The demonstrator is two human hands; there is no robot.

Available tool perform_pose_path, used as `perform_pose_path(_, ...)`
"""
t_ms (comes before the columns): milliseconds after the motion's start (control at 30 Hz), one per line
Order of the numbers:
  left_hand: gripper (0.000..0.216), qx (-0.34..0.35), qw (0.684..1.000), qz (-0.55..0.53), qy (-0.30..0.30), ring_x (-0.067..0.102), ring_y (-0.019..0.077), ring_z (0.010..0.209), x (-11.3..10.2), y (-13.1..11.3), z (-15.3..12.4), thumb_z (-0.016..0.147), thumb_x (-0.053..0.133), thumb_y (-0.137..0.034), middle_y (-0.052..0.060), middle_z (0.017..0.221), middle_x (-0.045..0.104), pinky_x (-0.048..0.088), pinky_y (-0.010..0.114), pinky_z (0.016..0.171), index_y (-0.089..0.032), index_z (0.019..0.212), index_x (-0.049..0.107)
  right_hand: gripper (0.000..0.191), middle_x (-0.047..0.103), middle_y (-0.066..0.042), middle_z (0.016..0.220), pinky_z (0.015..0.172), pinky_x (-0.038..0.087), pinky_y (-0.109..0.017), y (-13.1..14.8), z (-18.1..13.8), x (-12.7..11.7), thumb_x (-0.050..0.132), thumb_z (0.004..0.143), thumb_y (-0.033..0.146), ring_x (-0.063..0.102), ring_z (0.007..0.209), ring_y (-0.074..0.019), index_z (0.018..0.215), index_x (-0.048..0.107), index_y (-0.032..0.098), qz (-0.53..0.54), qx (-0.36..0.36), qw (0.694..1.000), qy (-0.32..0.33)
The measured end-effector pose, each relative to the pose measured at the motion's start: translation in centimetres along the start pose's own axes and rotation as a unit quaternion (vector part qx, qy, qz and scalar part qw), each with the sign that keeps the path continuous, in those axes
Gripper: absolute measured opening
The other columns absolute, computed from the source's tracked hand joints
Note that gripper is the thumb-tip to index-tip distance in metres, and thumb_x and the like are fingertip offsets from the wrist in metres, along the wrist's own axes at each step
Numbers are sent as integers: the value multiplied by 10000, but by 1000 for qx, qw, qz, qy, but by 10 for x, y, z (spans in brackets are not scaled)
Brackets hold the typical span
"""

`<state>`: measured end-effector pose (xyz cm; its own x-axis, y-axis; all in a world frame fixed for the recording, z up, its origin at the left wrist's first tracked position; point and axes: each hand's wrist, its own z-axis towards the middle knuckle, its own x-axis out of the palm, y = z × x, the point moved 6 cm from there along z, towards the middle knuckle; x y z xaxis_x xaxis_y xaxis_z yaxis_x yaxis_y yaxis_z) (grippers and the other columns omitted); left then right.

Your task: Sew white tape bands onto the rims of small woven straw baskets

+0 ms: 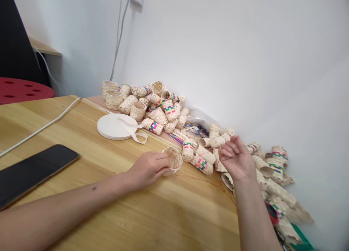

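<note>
My left hand (151,167) grips a small woven basket (174,160) by its near left rim, its round opening tilted toward me. Orange-red thread (196,177) runs from the basket's rim across the table to the right, toward my right forearm. Raised over the heap of baskets, my right hand (237,158) has its fingers curled in toward the thumb. Whatever sits between those fingertips is too small to make out. Close to the held basket lie woven baskets with coloured bands, among them an upright one (188,150) and one on its side (202,164).
A heap of woven baskets (159,116) lines the white wall. On the wooden table (131,214) lie a roll of white ribbon (117,126), a black phone (35,172) and a white cable (40,127). A red stool (21,91) stands at left; a green container (302,240) is at lower right.
</note>
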<state>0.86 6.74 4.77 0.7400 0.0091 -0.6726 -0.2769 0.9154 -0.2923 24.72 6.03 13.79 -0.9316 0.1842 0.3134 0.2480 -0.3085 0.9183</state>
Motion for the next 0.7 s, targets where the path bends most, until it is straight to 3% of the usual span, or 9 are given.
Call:
perform_pose_path(200,225,8,1000,-27,12,566,130,697,1,-2,0,936,447,-220,23,780,637,368,227,628,-171,791,612,288,178,107,503,420,246,-192,-8,32,-9,640,762,448,166,429,-77,659,517,209,-181,-14,982,-45)
perform_pose_path(300,194,-12,999,-46,11,573,129,721,2,1,0,927,479,-230,23,792,639,378,219,637,-170,808,619,221,251,101,487,453,249,-230,-19,36,-15,664,711,412,226,445,-100,766,596,209,-307,-21,948,-80)
perform_pose_path(400,130,-58,996,-62,-14,574,128,730,-1,9,1,903,532,-228,18,813,648,383,216,645,-168,829,621,264,345,82,492,500,235,-253,-32,16,-13,683,682,355,310,494,-132,891,632,202,-418,-43,902,-98)
perform_pose_path(500,93,-101,992,-71,-36,570,127,717,-5,16,1,881,558,-197,9,805,656,380,218,642,-167,826,627,277,366,68,510,527,239,-259,-54,-21,2,651,723,416,357,518,-143,900,659,202,-483,-45,873,-52)
perform_pose_path(600,102,-122,988,-77,-51,574,128,724,-7,18,0,881,546,-177,6,810,659,387,219,652,-176,853,644,302,363,65,519,523,269,-255,-82,-54,24,639,754,468,380,500,-136,900,685,208,-524,-31,849,63)
perform_pose_path(700,115,-117,989,-78,-50,586,133,759,-6,16,0,887,533,-180,16,851,665,398,219,665,-176,858,644,298,369,66,516,514,296,-250,-101,-67,45,594,826,452,407,486,-134,980,669,208,-575,-70,802,142)
